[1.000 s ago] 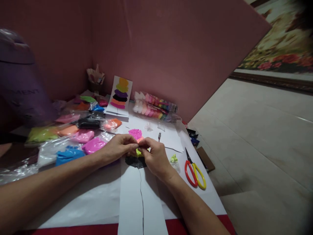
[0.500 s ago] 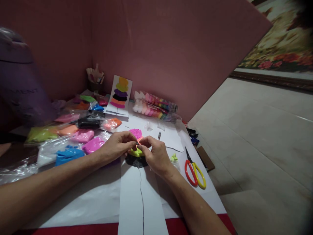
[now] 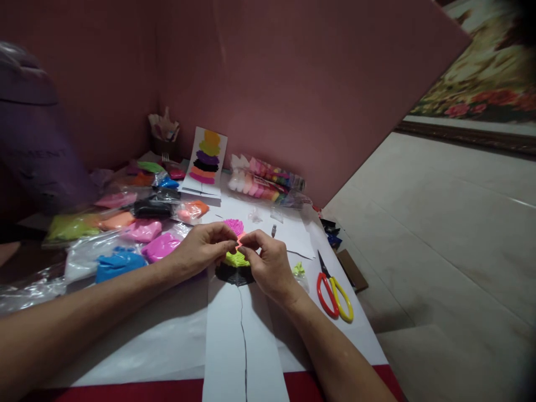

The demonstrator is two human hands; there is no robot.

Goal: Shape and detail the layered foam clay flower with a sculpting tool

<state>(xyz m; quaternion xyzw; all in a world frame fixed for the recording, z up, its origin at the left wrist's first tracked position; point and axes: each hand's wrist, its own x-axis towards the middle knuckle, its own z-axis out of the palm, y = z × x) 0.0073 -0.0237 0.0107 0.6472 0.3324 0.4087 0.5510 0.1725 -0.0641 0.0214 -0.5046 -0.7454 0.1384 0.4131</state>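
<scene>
Head camera shows me the left hand (image 3: 205, 247) and right hand (image 3: 270, 265) pinched, fingertips nearly meeting; I cannot tell what, if anything, they grip. Layered clay (image 3: 236, 259) lies beneath them on the paper strip (image 3: 225, 340), partly hidden.

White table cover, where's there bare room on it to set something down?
The widest bare patch of white table cover lies between left forearm, paper strip and red edge. A smaller one sits below the scissors, beside the right forearm. Crowded: beyond the left forearm, with colorful bags, and around left hand and right hand.
</scene>
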